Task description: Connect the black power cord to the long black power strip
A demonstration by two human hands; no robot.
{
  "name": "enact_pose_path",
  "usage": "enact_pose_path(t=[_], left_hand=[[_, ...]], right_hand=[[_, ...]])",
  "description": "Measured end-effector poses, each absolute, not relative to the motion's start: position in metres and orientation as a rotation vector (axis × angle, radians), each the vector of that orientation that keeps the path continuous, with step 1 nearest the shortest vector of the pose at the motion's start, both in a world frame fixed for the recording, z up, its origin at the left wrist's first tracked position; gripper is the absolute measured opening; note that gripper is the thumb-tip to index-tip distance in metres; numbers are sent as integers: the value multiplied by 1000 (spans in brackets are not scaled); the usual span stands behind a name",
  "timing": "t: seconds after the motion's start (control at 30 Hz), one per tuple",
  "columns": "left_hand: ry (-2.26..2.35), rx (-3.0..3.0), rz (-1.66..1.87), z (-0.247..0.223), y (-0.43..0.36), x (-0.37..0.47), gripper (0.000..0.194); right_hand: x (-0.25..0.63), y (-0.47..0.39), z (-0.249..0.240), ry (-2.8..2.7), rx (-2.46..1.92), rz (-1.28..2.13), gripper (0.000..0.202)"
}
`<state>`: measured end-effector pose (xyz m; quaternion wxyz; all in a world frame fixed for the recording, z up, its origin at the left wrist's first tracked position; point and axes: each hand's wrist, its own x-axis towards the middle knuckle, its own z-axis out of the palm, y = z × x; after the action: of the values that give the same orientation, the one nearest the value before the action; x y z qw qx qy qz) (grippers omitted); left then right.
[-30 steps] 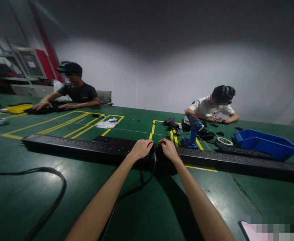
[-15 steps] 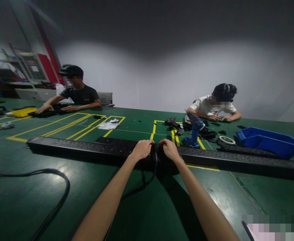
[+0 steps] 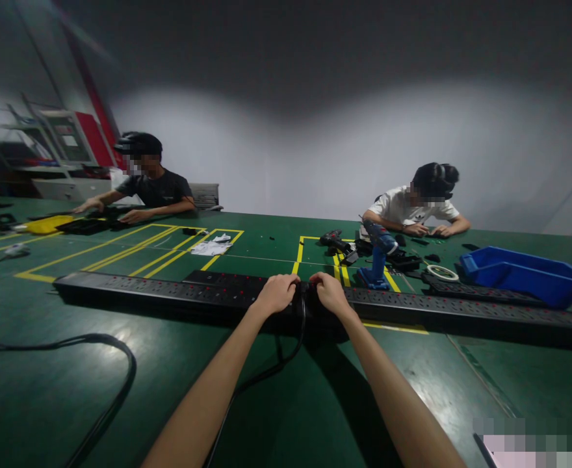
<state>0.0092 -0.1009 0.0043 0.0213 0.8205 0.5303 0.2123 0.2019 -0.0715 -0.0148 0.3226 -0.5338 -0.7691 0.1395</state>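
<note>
Left hand (image 3: 277, 294) and right hand (image 3: 329, 291) bend their fingers over a long black socket strip (image 3: 144, 286), virtually unmoved in the past second, suggesting work remains at that spot; whether either pinches anything cannot be told. A black cable (image 3: 304, 318) drops between them. Beyond the right hand, a blue drill (image 3: 378, 253) stands upright on the green table (image 3: 179, 403); farther off, two co-workers sit before a pale wall (image 3: 276, 169).
</note>
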Motion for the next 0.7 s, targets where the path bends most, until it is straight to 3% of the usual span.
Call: enact_pose_path(t=[0.7], left_hand=[[1655,2513,646,5,-101,8,28]], right_hand=[[196,-82,-8,-2132,-1328,309,40]])
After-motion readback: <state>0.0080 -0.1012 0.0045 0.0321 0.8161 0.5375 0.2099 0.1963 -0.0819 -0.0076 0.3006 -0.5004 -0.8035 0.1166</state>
